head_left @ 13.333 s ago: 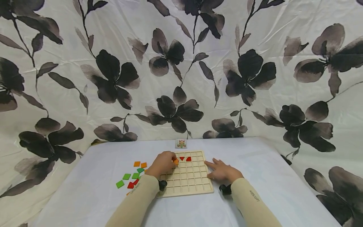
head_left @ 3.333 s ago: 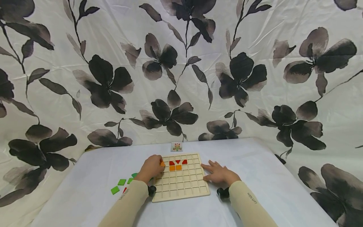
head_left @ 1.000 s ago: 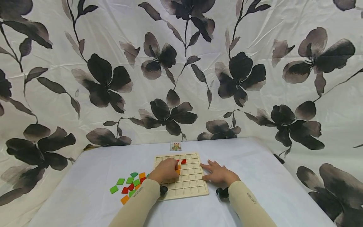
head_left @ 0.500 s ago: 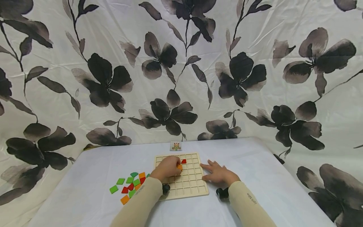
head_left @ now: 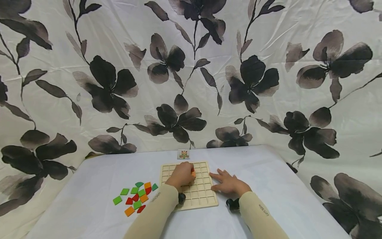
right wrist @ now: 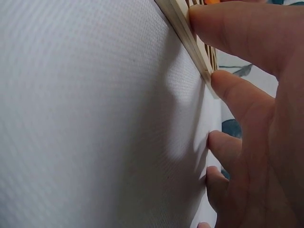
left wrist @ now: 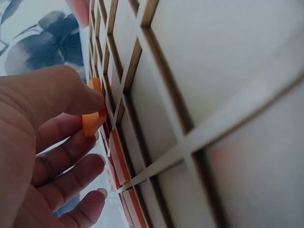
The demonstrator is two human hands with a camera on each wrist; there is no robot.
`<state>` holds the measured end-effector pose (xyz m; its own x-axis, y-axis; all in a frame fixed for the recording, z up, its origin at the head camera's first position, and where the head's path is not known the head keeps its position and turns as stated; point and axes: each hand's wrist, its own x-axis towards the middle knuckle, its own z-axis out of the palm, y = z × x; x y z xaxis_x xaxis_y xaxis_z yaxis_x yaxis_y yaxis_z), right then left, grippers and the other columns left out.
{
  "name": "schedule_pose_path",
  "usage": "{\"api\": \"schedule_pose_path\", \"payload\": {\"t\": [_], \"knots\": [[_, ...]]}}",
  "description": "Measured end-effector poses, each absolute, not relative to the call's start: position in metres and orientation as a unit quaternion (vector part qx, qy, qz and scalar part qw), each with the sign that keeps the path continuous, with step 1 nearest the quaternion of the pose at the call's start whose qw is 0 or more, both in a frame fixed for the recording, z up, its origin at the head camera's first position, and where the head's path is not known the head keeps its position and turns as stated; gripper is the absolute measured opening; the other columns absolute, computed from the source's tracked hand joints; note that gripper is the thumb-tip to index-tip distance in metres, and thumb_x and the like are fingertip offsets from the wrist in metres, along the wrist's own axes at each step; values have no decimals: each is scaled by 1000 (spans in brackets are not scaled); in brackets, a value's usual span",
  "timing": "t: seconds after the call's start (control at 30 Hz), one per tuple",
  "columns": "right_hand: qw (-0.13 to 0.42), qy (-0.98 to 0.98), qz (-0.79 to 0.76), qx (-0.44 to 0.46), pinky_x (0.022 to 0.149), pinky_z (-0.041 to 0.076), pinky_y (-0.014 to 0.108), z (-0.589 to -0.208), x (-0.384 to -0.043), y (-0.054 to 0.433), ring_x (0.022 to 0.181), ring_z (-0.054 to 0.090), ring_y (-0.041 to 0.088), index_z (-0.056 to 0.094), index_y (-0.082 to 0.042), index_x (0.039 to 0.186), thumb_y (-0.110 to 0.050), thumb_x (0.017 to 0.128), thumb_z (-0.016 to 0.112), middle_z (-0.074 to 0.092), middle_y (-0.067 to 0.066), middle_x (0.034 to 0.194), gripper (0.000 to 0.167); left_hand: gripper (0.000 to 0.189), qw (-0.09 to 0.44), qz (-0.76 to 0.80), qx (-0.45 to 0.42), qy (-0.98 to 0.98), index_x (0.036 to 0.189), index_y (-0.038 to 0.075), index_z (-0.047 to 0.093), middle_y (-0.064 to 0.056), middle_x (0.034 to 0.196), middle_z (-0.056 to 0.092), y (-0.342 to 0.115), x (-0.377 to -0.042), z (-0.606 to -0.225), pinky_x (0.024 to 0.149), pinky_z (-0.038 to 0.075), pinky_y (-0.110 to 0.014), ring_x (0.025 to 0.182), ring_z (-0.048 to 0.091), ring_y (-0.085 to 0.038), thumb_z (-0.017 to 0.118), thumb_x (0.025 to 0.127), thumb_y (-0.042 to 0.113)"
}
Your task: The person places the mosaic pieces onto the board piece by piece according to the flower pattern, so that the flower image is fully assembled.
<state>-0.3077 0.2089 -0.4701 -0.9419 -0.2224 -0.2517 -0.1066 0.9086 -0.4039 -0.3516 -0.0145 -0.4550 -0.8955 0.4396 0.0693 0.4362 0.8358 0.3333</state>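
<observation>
Slightly farther right now, the left hand [head_left: 182, 173] pinches a flat orange tile [left wrist: 89, 124], the pale wooden gridded board [head_left: 199, 195] just beneath its grip.

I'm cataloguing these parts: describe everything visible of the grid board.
The grid board is pale, wooden-looking and squarish, with raised strips forming square cells. It lies flat on the white table. The right hand touches its right edge with thumb and finger; the left hand, above it, hides part. Orange and red pieces sit in some cells.
</observation>
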Motion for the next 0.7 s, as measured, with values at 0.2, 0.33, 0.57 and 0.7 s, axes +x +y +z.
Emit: {"api": "schedule_pose_path", "payload": {"t": [0.2,0.33,0.57,0.7], "knots": [[143,968,-186,-84,113,12,67,-469,-307,206,149,15,36,40,-32,147,-51,89,58,23,8,161,64,15,5,187,227,956,98,9,70,-5,95,68,-18,-354,-455,76,52,-36,84,62,-20,67,84,7],[139,969,-183,-86,113,12,67,-468,-307,207,149,16,37,40,-32,147,-51,89,58,24,9,161,64,14,5,179,230,957,100,9,71,-6,100,69,-18,-355,-456,82,53,-38,92,65,-22,64,88,7],[143,968,-189,-85,113,11,67,-469,-307,207,149,15,37,40,-31,148,-50,89,59,23,9,161,64,15,-3,140,238,961,77,11,73,-1,80,70,-15,-350,-455,69,48,-34,69,55,-14,64,84,1],[144,968,-189,-84,114,11,66,-471,-306,207,149,15,37,40,-31,148,-51,89,58,23,9,161,65,22,-6,109,249,962,66,13,70,1,71,66,-15,-347,-455,67,45,-33,64,48,-14,63,81,-1]]}}
